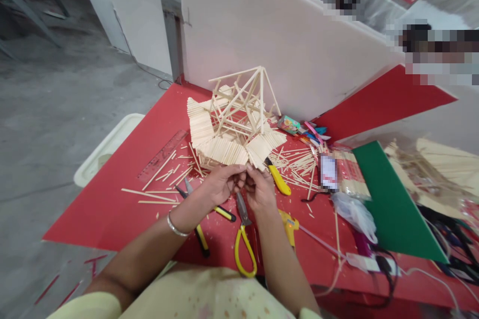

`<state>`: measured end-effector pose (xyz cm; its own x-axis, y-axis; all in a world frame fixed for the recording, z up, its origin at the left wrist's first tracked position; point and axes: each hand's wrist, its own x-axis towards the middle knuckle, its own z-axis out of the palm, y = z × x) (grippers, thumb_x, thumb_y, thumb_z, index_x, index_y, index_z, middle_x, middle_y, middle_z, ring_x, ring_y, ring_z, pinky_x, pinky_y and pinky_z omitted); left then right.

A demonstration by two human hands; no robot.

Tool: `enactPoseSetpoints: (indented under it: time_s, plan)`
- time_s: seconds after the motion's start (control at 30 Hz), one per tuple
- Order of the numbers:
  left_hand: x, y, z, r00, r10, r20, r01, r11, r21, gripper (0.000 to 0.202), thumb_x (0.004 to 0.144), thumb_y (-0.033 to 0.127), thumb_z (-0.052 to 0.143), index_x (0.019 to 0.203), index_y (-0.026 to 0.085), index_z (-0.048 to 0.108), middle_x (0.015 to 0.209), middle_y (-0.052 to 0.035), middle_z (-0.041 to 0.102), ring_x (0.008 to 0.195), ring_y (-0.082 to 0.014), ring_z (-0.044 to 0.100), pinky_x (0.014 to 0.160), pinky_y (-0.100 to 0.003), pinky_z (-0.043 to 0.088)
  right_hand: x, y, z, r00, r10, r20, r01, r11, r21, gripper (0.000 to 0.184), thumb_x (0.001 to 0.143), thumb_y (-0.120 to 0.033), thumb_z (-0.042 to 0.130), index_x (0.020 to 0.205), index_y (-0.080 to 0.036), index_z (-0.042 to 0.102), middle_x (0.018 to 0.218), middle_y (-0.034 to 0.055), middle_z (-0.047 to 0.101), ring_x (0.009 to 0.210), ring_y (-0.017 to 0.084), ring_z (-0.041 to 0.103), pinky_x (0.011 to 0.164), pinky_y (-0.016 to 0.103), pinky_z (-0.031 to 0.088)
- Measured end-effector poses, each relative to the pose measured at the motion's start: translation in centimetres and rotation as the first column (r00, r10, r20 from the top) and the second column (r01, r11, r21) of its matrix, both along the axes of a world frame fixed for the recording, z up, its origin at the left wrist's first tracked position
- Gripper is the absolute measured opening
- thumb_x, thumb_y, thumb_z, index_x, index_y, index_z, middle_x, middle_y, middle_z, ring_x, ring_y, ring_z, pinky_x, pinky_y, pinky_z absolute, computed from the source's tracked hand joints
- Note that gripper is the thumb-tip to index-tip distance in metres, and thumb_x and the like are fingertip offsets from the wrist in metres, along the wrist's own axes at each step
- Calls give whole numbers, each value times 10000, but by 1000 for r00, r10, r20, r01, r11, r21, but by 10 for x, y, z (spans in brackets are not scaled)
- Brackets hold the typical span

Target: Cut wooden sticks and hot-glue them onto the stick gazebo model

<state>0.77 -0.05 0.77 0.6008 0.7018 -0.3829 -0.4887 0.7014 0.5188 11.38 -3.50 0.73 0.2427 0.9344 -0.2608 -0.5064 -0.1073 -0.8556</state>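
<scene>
My left hand (220, 183) and my right hand (261, 188) meet over the red table (112, 204), fingertips pinched together on a small thing, probably a short wooden stick, too small to make out. Just beyond them stands a model of thin wooden sticks (235, 124), with panel walls and an open frame on top. Below my hands lie yellow-handled scissors (243, 239) and yellow-handled pliers (204, 219). A silver bangle sits on my left wrist.
Loose sticks (295, 164) litter the table. A yellow utility knife (279, 179), a yellow glue gun (289, 224), a clear ruler (162, 155), a phone (328, 172) and a green sheet (392, 199) lie around. A white partition (280, 35) backs the table; a white bin (107, 147) stands left.
</scene>
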Motion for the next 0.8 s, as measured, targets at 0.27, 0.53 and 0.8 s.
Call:
enactPoseSetpoints:
  time_s: [0.27, 0.53, 0.8]
  plan:
    - [0, 1, -1, 1000, -4, 21, 4, 1000, -2, 200, 658, 234, 756, 602, 98, 620, 502, 2, 555, 433, -65, 498, 427, -173, 367, -1, 1, -4, 1000, -10, -28, 10, 1000, -9, 307, 660, -381, 815, 741, -178, 600, 509, -64, 588, 385, 71, 527, 330, 150, 390]
    - [1, 1, 3, 1000, 8, 11, -8, 1000, -29, 166, 669, 199, 744, 616, 90, 630, 527, 1, 573, 427, -61, 501, 428, -177, 375, 0, 1, -6, 999, -11, -43, 10, 1000, -6, 294, 670, -364, 812, 751, -177, 600, 509, -64, 588, 379, 72, 526, 324, 151, 370]
    - [1, 1, 4, 1000, 4, 7, -4, 1000, -13, 166, 679, 197, 746, 616, 99, 628, 530, 4, 576, 433, -59, 499, 441, -181, 385, 2, 2, -9, 999, -16, -39, 16, 1000, 5, 282, 675, -355, 807, 747, -175, 602, 509, -65, 585, 371, 55, 497, 319, 138, 331]
